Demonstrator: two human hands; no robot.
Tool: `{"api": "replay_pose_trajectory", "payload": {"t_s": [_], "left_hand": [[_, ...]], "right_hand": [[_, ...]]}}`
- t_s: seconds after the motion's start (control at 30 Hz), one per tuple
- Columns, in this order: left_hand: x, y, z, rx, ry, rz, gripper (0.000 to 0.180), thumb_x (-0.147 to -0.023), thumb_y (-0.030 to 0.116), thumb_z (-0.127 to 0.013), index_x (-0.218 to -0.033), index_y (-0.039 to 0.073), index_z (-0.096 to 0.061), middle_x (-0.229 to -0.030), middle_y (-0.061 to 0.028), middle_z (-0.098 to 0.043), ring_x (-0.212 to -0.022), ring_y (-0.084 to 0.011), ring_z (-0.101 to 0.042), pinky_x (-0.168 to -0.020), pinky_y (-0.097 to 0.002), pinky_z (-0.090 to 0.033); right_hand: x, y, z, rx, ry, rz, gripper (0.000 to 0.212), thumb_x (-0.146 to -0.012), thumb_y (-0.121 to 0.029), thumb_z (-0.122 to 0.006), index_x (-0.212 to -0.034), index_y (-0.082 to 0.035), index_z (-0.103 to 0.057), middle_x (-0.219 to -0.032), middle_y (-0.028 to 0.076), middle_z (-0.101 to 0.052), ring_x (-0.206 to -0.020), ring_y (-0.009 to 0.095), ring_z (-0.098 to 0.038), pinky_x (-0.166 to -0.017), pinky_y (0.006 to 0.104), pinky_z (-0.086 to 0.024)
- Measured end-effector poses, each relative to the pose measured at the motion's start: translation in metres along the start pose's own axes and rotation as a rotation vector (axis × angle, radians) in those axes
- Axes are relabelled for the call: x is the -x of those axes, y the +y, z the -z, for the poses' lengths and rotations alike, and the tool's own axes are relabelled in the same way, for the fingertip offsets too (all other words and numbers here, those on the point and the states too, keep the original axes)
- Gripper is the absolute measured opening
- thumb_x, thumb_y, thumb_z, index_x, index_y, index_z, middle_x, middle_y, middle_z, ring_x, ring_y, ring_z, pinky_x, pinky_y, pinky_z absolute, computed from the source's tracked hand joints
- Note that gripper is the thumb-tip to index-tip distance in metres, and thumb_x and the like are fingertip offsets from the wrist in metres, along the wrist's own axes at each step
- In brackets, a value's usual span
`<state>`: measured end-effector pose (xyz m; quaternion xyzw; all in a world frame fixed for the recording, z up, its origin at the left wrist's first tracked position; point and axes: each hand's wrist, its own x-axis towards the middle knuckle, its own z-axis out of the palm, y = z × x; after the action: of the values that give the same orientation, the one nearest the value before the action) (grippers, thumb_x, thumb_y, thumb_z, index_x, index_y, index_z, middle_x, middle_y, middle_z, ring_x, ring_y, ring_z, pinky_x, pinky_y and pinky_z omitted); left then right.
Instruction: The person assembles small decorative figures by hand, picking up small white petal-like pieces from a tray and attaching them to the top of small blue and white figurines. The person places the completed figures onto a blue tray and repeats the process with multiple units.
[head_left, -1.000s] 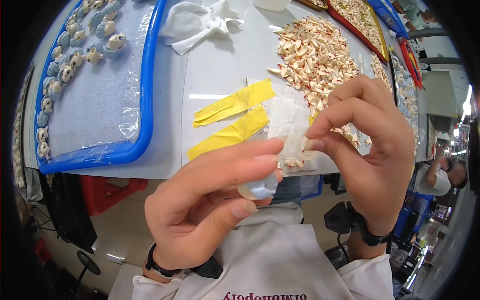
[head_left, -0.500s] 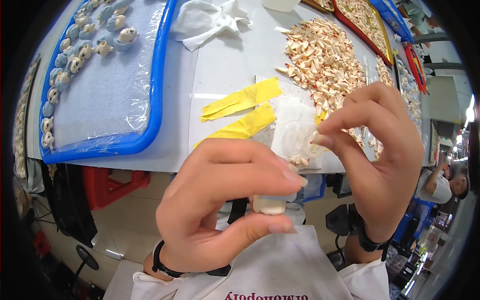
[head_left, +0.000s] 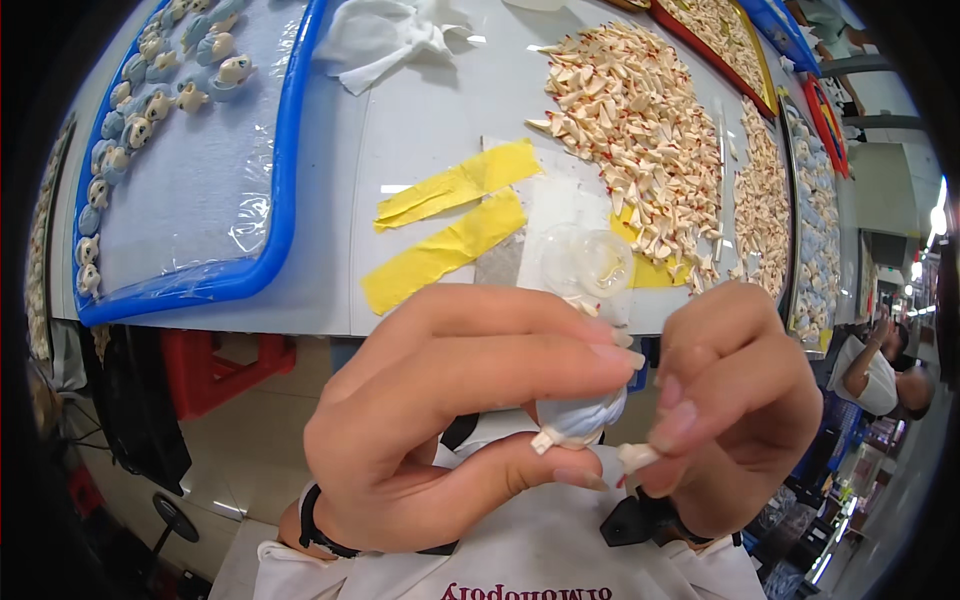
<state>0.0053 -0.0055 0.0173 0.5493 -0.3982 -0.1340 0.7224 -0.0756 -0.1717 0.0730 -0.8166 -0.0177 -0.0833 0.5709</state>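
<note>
Between the thumb and fingers of my left hand (head_left: 430, 390) is a small figurine (head_left: 585, 420) with light blue, ridged moulding and a cream part jutting out. Much of it is hidden behind the fingers. Close by on the right, my right hand (head_left: 740, 385) pinches a small cream piece (head_left: 637, 458) with a red tip. A narrow gap separates this piece from the figurine. Beyond my left fingertips, clear round dishes (head_left: 602, 262) sit near the table's front edge.
A large pile of red-tipped cream pieces (head_left: 640, 130) covers the table's right part. Yellow tape strips (head_left: 445, 250) lie at centre. A blue-rimmed tray (head_left: 285, 180) of blue and cream figurines stands left, by a white cloth (head_left: 390, 40). Another person (head_left: 870, 375) is far right.
My right hand has come down and toward me from the clear dishes, with the cream piece now plainly visible in its pinch. My left hand has turned the figurine, showing more blue.
</note>
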Motion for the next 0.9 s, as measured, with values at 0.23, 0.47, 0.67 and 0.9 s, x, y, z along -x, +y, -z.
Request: {"api": "replay_pose_trajectory", "payload": {"t_s": [0.23, 0.47, 0.67, 0.9], "left_hand": [[0.000, 0.014, -0.015, -0.226, 0.095, -0.033, 0.021, -0.071, 0.000, -0.067, -0.091, -0.002, -0.059, -0.090, -0.0198, -0.055, -0.075, -0.0224, -0.061, -0.066, -0.0272, -0.052], [-0.002, 0.013, -0.023, -0.392, 0.133, -0.016, 0.034, -0.064, 0.003, -0.076, -0.092, 0.002, -0.057, -0.092, -0.0176, -0.053, -0.074, -0.0214, -0.060, -0.063, -0.0264, -0.050], [0.008, 0.000, 0.000, -0.133, 0.353, 0.090, 0.049, -0.067, 0.006, -0.075, -0.107, 0.000, -0.047, -0.103, -0.0147, -0.046, -0.079, -0.0209, -0.058, -0.065, -0.0248, -0.049], [0.003, -0.001, -0.005, -0.136, 0.386, 0.182, 0.050, -0.068, 0.009, -0.075, -0.108, -0.002, -0.047, -0.101, -0.0153, -0.046, -0.086, -0.0218, -0.055, -0.071, -0.0300, -0.050]], "right_hand": [[-0.005, 0.005, -0.002, 0.259, 0.022, 0.265, 0.023, -0.065, -0.002, -0.072, -0.078, -0.009, -0.054, -0.072, 0.004, -0.048, -0.063, 0.013, -0.042, -0.059, 0.0239, -0.032], [-0.004, 0.018, 0.008, 0.242, 0.049, 0.281, 0.019, -0.067, -0.001, -0.069, -0.077, -0.008, -0.054, -0.075, 0.006, -0.051, -0.062, 0.013, -0.045, -0.054, 0.0243, -0.035], [0.005, 0.035, 0.098, 0.508, 0.438, -0.247, 0.020, -0.063, 0.005, -0.061, -0.082, -0.002, -0.061, -0.082, 0.007, -0.057, -0.074, 0.017, -0.052, -0.070, 0.0255, -0.040], [-0.010, 0.042, 0.092, 0.730, 0.154, -0.053, 0.018, -0.066, -0.001, -0.063, -0.083, -0.003, -0.061, -0.083, 0.010, -0.057, -0.077, 0.025, -0.053, -0.069, 0.0317, -0.040]]}}
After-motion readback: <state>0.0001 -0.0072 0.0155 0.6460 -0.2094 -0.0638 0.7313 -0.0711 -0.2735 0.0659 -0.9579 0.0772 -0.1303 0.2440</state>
